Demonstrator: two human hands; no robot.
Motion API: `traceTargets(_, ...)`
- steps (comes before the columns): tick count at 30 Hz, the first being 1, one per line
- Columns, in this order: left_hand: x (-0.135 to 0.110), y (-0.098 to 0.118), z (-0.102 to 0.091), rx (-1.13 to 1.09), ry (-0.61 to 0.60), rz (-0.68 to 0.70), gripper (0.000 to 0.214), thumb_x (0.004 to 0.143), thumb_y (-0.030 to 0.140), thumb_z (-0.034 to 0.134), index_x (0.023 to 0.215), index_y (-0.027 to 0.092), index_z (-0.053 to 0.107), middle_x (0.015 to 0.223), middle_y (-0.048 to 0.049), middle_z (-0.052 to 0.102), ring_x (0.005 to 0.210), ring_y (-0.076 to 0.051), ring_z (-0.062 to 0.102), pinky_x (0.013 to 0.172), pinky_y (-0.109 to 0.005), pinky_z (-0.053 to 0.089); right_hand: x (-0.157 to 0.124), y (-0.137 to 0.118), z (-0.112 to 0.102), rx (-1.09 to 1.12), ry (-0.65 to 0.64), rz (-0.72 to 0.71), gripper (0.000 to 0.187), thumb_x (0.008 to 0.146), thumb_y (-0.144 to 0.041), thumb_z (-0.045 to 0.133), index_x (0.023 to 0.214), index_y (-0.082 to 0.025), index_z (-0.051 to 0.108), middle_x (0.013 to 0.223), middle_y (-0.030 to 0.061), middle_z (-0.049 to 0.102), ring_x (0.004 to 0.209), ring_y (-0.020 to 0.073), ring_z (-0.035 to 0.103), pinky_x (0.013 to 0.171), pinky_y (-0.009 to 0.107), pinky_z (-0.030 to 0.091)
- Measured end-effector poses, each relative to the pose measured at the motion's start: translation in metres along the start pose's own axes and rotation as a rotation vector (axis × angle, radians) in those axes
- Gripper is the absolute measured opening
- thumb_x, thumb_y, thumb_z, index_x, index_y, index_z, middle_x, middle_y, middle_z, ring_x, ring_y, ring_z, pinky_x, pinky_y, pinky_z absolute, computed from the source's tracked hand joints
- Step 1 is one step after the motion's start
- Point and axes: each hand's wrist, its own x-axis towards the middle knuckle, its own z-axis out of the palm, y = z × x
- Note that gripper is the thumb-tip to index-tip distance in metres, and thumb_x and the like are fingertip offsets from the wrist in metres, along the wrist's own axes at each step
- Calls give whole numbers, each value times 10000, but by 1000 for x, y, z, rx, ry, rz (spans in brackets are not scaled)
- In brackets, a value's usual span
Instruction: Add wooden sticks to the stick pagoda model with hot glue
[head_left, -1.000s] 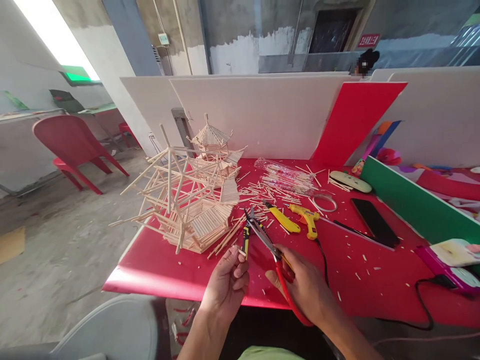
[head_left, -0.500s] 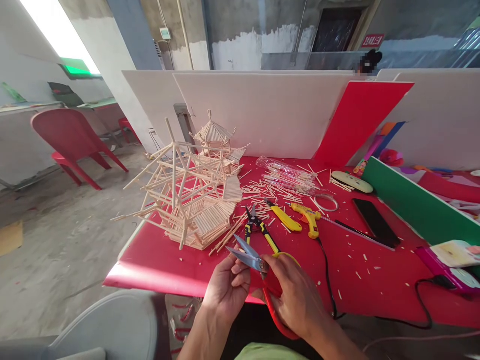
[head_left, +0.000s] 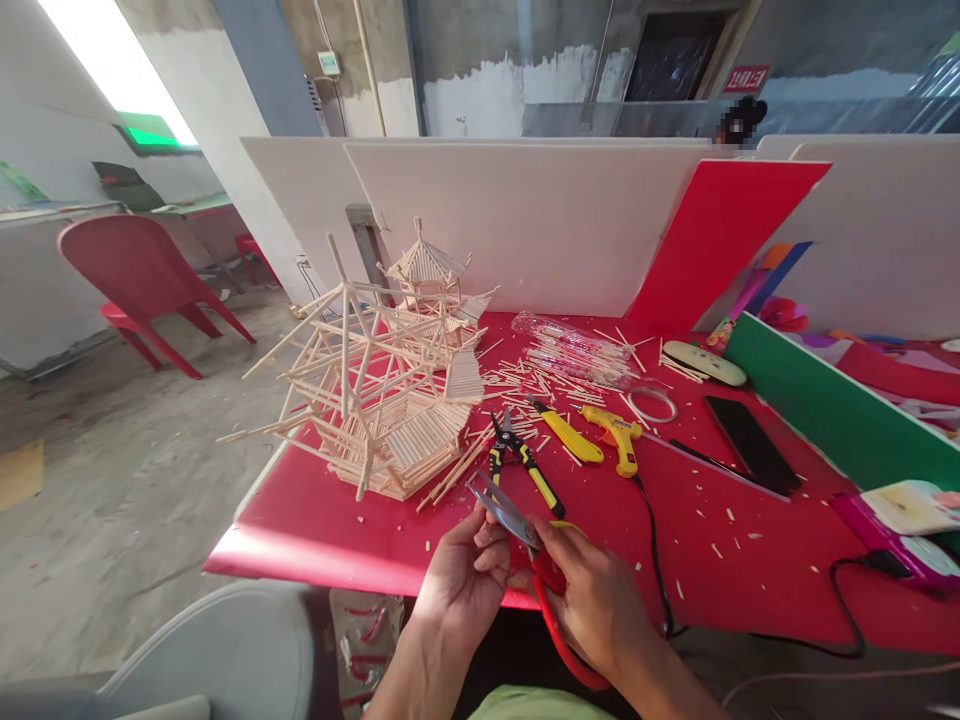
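Observation:
My right hand [head_left: 604,595] grips a pair of red-handled scissors [head_left: 508,518], the fingers wrapped round the handles. The blades point up and left, nearly together, beside the fingertips of my left hand [head_left: 466,578]. That hand is closed in a pinch, palm up; whatever lies between its fingers is hidden or too small to name. Just beyond the blades, yellow-and-black pliers [head_left: 551,492] rest with jaws apart. Left of them stands an open frame model of thin wooden sticks [head_left: 424,440], with a small roofed stick pagoda [head_left: 426,265] behind it.
On the red tabletop [head_left: 300,540] lie a yellow utility knife [head_left: 571,437], a yellow glue gun [head_left: 621,442] with its cord, a phone [head_left: 750,445], and loose sticks around a plastic-wrapped bundle [head_left: 574,350]. A green board [head_left: 840,400] borders the right; white panels [head_left: 525,230] stand behind.
The scissor blades have come closer together. Both hands have shifted slightly to the right; the things on the table have stayed put.

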Motion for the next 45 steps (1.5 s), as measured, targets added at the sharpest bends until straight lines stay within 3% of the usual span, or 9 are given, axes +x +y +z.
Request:
traceTargets(5,1,-3,6,41,84,95,254,1009,85,363,814,125,520,674,-14,536,426,-22,448,320,-90,285,-4,8,7,-5,62,74,464,991,-448,440,1287,-133,609,931,115,764,750,227,740,625,286,551)
traceTargets(10,1,-2,5,217,138,256,167,976,106,487,827,101,562,748,-51,627,436,-26,503,302,-109,303,15,21,-12,-207,0,351,491,960,-542,468,1227,-176,658,801,103,760,742,254,740,562,270,493)
traceTargets(14,2,-5,-3,363,123,330,84,896,121,631,832,123,577,774,-50,674,457,-42,543,310,-113,314,37,38,-19,-320,-76,387,445,929,-399,550,1299,-160,615,862,110,760,780,257,728,592,286,495)
traceTargets(18,1,-6,-9,500,37,431,281,724,216,835,828,142,584,736,-33,687,473,-58,545,342,-123,350,50,55,-22,-265,-67,315,353,882,-382,593,1172,-207,692,929,80,762,819,213,718,659,261,499)
traceTargets(23,-7,-1,-8,625,-26,537,382,649,322,893,836,147,611,751,-33,701,515,-64,562,385,-126,384,62,92,-42,-312,48,601,401,940,-438,426,1038,-193,728,898,153,743,703,238,687,608,322,456)
traceTargets(28,-13,4,-6,663,-41,613,381,597,298,920,826,137,662,749,-25,689,565,-82,592,406,-138,427,77,144,-42,-158,-43,806,236,681,-403,656,764,-194,726,724,127,713,713,299,682,621,371,472)
traceTargets(32,-16,14,-8,627,17,697,421,509,292,954,799,123,700,692,-3,660,541,-80,580,396,-141,433,77,162,-31,62,12,879,234,645,-410,660,711,-187,688,708,114,694,775,316,684,663,400,503)
traceTargets(38,-34,25,-3,666,65,748,389,529,339,940,749,126,700,536,21,606,431,-70,523,358,-146,404,54,145,-27,506,259,827,379,772,-462,555,1029,-184,579,861,66,691,760,224,691,641,334,571)
traceTargets(45,-46,26,20,635,9,757,405,584,407,900,779,159,646,626,4,668,377,-81,537,293,-154,358,63,50,-62,841,241,413,311,834,-485,631,985,-216,588,687,-12,602,626,161,604,598,268,536)
